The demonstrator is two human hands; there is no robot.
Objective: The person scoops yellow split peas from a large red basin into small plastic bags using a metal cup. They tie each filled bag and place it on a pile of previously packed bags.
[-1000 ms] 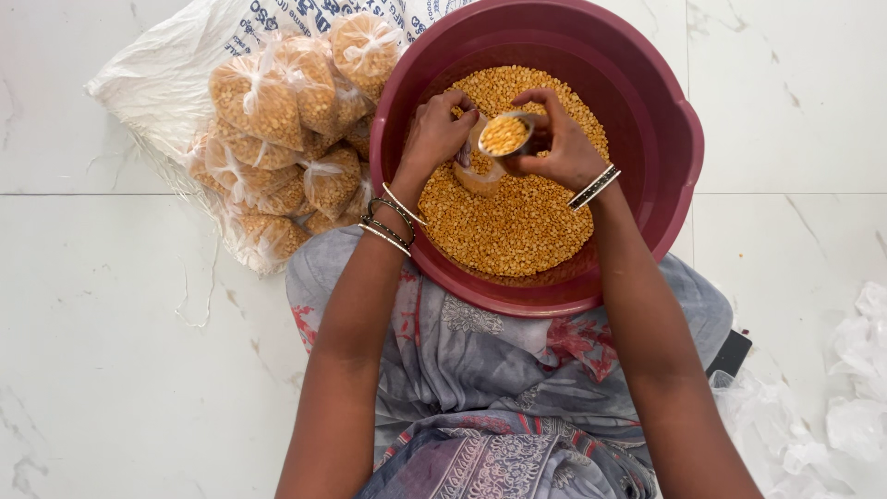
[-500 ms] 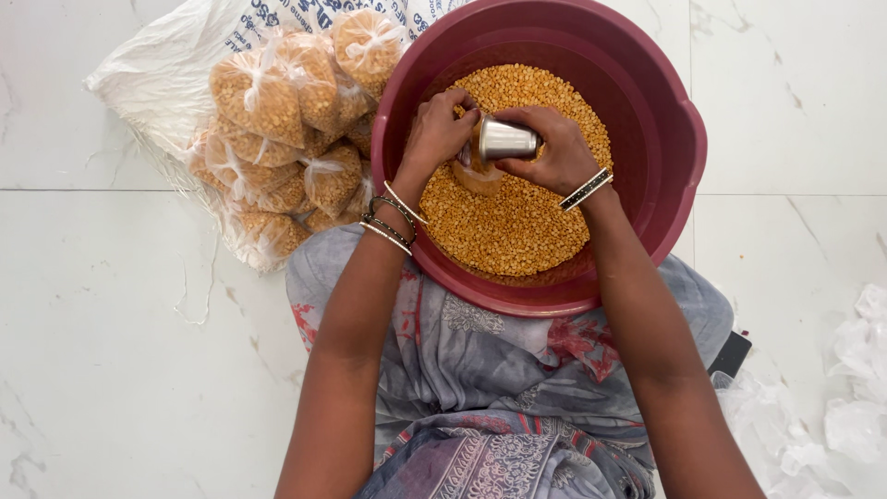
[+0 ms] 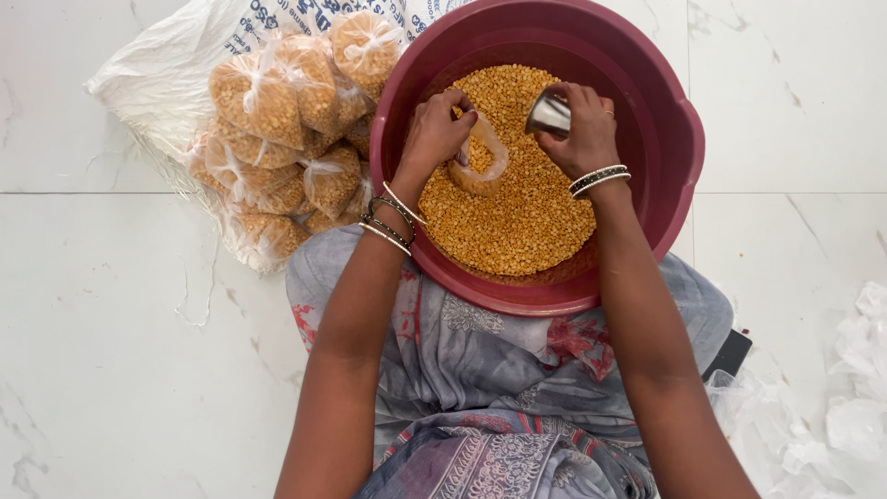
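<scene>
Small clear plastic bag (image 3: pixel 482 157): part-filled with yellow split lentils, held upright inside the tub, its base resting on the loose grain. The mouth of the bag is pinched by the left hand (image 3: pixel 434 134), whose fingers are closed together on the plastic at the upper left of the bag.

Steel cup (image 3: pixel 549 115): small, round, metallic; gripped in the right hand (image 3: pixel 584 129), the fingers being wrapped tight about its wall. The cup is tilted with its mouth turned toward the bag, just beside the bag's top edge. Whether grain is inside the cup cannot be told.

Tub (image 3: pixel 679 152): large, round, maroon plastic, set on the floor in front of the seated person's lap. Its bottom is covered by a bed of loose split lentils (image 3: pixel 527 222), yellow-orange.

Filled bags (image 3: pixel 277 139): a heap of clear bags, knotted at the top and packed with the same grain, piled to the left of the tub, the nearest touching its rim. They are laid on a white printed sack (image 3: pixel 148 79) spread on the floor.

Bangles (image 3: pixel 599 177): worn on both wrists, dark and silver.

Floor (image 3: pixel 102 351): white marble tile. Crumpled clear plastic (image 3: pixel 850 407) is seen at the right edge, well apart from the tub.
</scene>
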